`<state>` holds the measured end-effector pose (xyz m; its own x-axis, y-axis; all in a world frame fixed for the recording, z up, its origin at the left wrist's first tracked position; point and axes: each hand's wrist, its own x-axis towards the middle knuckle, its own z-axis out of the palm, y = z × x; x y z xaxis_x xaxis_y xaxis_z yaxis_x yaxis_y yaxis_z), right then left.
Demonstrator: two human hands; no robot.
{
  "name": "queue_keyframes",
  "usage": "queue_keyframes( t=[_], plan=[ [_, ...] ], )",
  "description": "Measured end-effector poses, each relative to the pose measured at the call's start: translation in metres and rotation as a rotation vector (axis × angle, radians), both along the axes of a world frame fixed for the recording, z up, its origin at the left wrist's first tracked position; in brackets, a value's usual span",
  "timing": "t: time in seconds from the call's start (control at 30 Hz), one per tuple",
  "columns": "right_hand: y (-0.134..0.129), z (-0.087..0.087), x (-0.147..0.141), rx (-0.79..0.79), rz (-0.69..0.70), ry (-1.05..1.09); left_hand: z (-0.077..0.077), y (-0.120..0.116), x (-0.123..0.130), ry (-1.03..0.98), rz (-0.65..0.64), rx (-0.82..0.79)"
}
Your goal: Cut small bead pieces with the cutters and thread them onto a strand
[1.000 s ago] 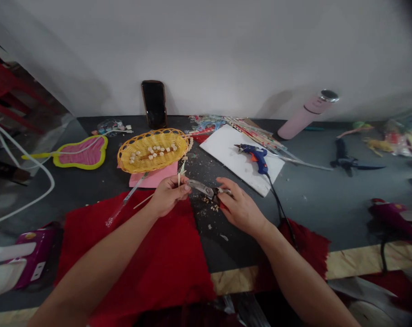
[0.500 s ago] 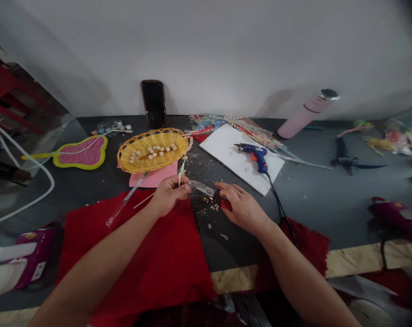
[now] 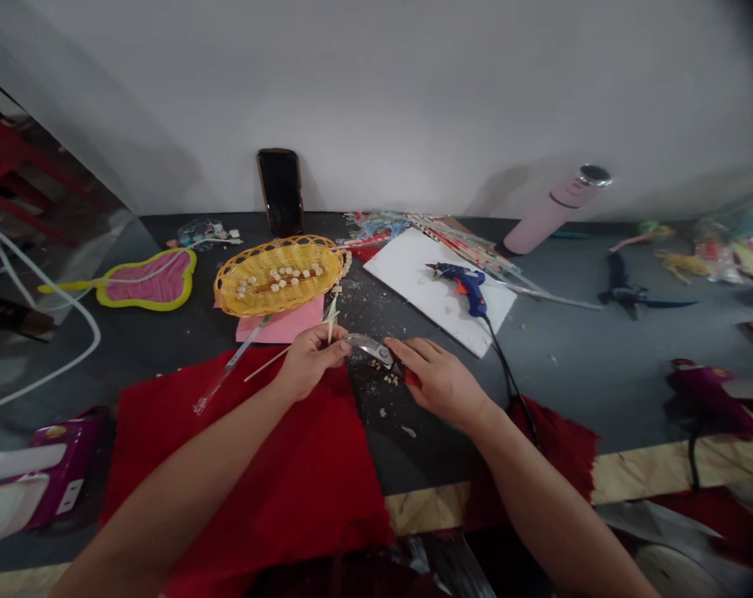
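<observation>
My left hand (image 3: 309, 362) is closed over the red cloth's upper edge, pinching a thin pale stick (image 3: 266, 365) whose tail sticks out to the left. A pale strand with a frayed top (image 3: 332, 314) rises above its fingertips. My right hand (image 3: 443, 384) is wrapped round the dark and red handles of a pair of scissors (image 3: 371, 345). The metal blades point left and reach my left fingertips. Whether they touch the stick I cannot make out. Small pale cut bits (image 3: 391, 379) lie on the dark table just below the scissors.
A yellow wicker basket (image 3: 227, 292) with small pale pieces stands beyond my left hand, on pink paper (image 3: 281, 327). A blue glue gun (image 3: 466, 286) rests on a white board (image 3: 407, 262). Also near are red cloth (image 3: 264, 482), a phone (image 3: 281, 193) and a pink bottle (image 3: 547, 218).
My right fingers have closed further round the scissor handles, and the hand has shifted slightly left. My left hand has hardly moved.
</observation>
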<state>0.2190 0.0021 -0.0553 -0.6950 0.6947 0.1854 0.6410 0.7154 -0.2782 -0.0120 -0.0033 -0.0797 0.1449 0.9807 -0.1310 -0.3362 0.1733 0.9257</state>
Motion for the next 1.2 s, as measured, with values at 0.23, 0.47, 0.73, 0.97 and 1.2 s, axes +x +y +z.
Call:
queue_keyframes(
  t=[0.23,0.47,0.73,0.97,1.2],
  plan=[
    [-0.002,-0.006,0.001,0.069,-0.103,-0.034,0.002,0.001,-0.001,-0.043,-0.009,-0.002],
    [0.016,-0.014,0.011,0.085,-0.337,-0.036,0.008,0.004,-0.003,-0.044,0.002,-0.036],
    [0.029,-0.02,0.022,0.156,-0.398,-0.071,0.012,-0.007,0.008,0.207,-0.209,-0.123],
    [0.026,-0.014,0.018,0.155,-0.33,0.034,0.013,-0.008,0.014,0.354,-0.178,-0.087],
    [0.012,-0.008,-0.002,0.087,-0.092,0.143,0.012,-0.006,0.013,0.237,-0.186,-0.161]
  ],
)
